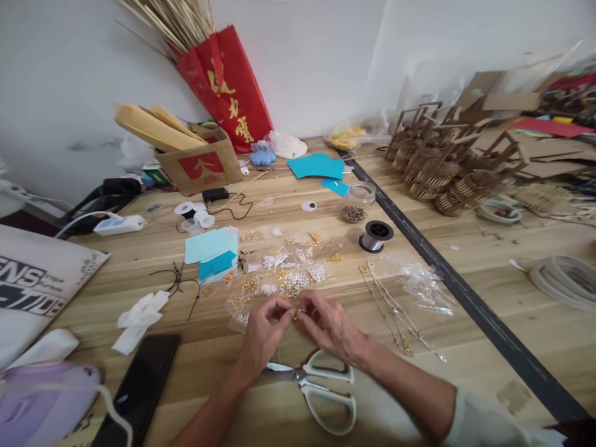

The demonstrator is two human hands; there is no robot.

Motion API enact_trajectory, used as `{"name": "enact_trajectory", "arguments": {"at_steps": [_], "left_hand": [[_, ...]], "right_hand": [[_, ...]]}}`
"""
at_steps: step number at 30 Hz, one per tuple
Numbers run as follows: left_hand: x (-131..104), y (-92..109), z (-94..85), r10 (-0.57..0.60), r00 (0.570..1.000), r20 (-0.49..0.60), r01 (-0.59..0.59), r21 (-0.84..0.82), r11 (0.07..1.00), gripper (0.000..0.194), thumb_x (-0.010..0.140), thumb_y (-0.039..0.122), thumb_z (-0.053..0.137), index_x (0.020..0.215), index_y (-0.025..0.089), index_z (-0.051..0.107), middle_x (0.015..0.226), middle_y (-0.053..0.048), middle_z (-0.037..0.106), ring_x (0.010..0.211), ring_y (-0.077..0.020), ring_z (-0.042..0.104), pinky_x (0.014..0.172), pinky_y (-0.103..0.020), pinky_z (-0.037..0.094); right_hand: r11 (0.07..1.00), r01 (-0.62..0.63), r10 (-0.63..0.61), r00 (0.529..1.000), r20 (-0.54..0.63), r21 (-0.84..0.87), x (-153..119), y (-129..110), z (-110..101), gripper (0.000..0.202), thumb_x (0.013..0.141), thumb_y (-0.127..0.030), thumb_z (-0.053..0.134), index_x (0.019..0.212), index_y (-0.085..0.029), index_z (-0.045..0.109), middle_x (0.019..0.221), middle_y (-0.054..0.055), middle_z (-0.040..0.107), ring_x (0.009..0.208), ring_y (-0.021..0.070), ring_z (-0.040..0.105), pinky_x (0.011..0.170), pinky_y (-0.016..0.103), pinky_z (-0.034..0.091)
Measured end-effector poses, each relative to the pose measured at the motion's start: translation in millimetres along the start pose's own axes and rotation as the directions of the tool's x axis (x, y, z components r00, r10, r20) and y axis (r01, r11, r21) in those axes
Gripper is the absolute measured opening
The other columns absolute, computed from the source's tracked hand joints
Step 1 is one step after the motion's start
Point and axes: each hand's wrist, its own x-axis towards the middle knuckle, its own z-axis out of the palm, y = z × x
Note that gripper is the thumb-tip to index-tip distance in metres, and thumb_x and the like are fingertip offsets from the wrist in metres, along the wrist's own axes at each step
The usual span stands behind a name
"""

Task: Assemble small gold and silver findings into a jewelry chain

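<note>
My left hand [266, 329] and my right hand [329, 323] meet fingertip to fingertip over the table. Thumb and forefinger of each are pinched on a small gold-coloured ring-like piece [295, 315], too small to make out fully. Just beyond the fingers lie several little clear bags of gold and silver beads and findings [293, 280]. Under my wrists rest scissors [321, 385] with white handles, their blades partly hidden by my left hand. To the right of my right hand, gold and silver chains [391, 310] are laid out on the wood.
A wire spool [376, 236] stands beyond the chains, near a dish of brown beads [354, 214]. Crumpled clear bags [426, 282] lie at the right. A black phone [139, 385], white tissue [139, 320] and teal paper [212, 245] are at the left. Small wooden baskets [456, 158] crowd the back right.
</note>
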Motion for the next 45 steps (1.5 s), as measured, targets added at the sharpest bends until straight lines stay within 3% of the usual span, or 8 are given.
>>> {"name": "enact_trajectory", "arguments": {"at_steps": [5, 9, 19, 22, 27, 33, 39, 45], "left_hand": [[-1.1, -0.6, 1.2, 0.02, 1.0, -0.01, -0.02, 0.035, 0.999, 0.009, 0.071, 0.019, 0.059, 0.062, 0.017, 0.062, 0.062, -0.001, 0.066, 0.061, -0.0153, 0.061, 0.06, -0.024, 0.048], [-2.3, -0.7, 1.4, 0.022, 1.0, -0.012, -0.021, 0.078, 0.997, 0.009, 0.071, 0.018, 0.059, 0.063, 0.017, 0.063, 0.062, -0.001, 0.065, 0.061, -0.0148, 0.06, 0.06, -0.023, 0.047], [-3.1, 1.0, -1.8, 0.102, 0.991, 0.091, -0.111, 0.106, 0.988, 0.009, 0.075, 0.014, 0.059, 0.068, 0.018, 0.064, 0.067, 0.0, 0.066, 0.065, -0.0143, 0.06, 0.064, -0.023, 0.048], [-2.7, 0.9, -2.0, 0.154, 0.983, 0.098, -0.166, 0.129, 0.978, 0.01, 0.075, 0.012, 0.06, 0.069, 0.019, 0.065, 0.068, 0.0, 0.066, 0.066, -0.0147, 0.06, 0.065, -0.024, 0.047], [-2.0, 2.5, 0.4, 0.249, 0.966, 0.074, -0.257, 0.137, 0.957, 0.011, 0.075, 0.013, 0.06, 0.067, 0.019, 0.065, 0.068, -0.002, 0.065, 0.067, -0.0156, 0.06, 0.066, -0.025, 0.047], [-2.8, 2.6, 1.8, 0.062, 0.995, 0.082, -0.064, 0.011, 0.998, 0.008, 0.075, 0.019, 0.062, 0.067, 0.018, 0.064, 0.066, 0.0, 0.062, 0.064, -0.0143, 0.058, 0.063, -0.023, 0.046], [-0.9, 0.6, 4.2, -0.121, 0.982, 0.143, 0.147, -0.195, 0.97, 0.01, 0.073, 0.024, 0.065, 0.068, 0.016, 0.062, 0.065, 0.0, 0.063, 0.064, -0.0134, 0.059, 0.063, -0.022, 0.047], [0.1, 0.0, 5.2, -0.142, 0.976, 0.164, 0.182, -0.259, 0.949, 0.011, 0.074, 0.026, 0.064, 0.071, 0.016, 0.062, 0.065, 0.001, 0.063, 0.063, -0.013, 0.06, 0.063, -0.022, 0.048]], "right_hand": [[0.996, 0.022, -0.018, 0.999, 0.041, -0.081, 0.3, 4.4, -0.3, 0.016, 0.096, -0.015, 0.04, 0.105, -0.02, 0.052, 0.089, 0.007, 0.065, 0.079, 0.0179, 0.063, 0.071, 0.028, 0.049], [0.998, -0.019, 0.022, 0.998, 0.065, -0.056, 0.0, 7.6, 0.1, 0.015, 0.096, -0.016, 0.042, 0.103, -0.02, 0.055, 0.087, 0.006, 0.066, 0.076, 0.0168, 0.063, 0.07, 0.027, 0.049], [0.977, -0.151, 0.141, 0.987, 0.081, 0.148, 6.3, 2.8, -5.5, 0.014, 0.092, -0.019, 0.05, 0.088, -0.018, 0.064, 0.073, 0.001, 0.064, 0.064, 0.0122, 0.057, 0.06, 0.022, 0.043], [0.914, -0.289, 0.258, 0.956, 0.143, 0.284, 7.6, 5.2, -5.0, 0.014, 0.09, -0.025, 0.053, 0.085, -0.017, 0.064, 0.059, -0.003, 0.057, 0.051, 0.0098, 0.051, 0.05, 0.02, 0.039], [0.704, -0.467, 0.375, 0.884, 0.277, 0.536, 9.4, 10.1, -3.7, 0.025, 0.084, -0.039, 0.06, 0.077, -0.015, 0.061, 0.055, -0.004, 0.055, 0.043, 0.0071, 0.048, 0.043, 0.018, 0.039], [0.529, -0.539, 0.407, 0.839, 0.362, 0.655, 11.9, 14.0, -4.7, 0.029, 0.077, -0.043, 0.069, 0.073, -0.015, 0.061, 0.054, -0.004, 0.058, 0.04, 0.0047, 0.046, 0.039, 0.016, 0.037], [0.361, -0.583, 0.443, 0.794, 0.416, 0.728, 11.7, 17.0, -3.1, 0.028, 0.072, -0.039, 0.074, 0.073, -0.013, 0.064, 0.052, -0.004, 0.059, 0.036, 0.0028, 0.043, 0.035, 0.014, 0.031], [0.341, -0.57, 0.452, 0.797, 0.401, 0.748, 13.4, 15.2, -2.7, 0.03, 0.07, -0.041, 0.076, 0.071, -0.013, 0.064, 0.052, -0.004, 0.061, 0.034, 0.002, 0.041, 0.033, 0.014, 0.027]]}}
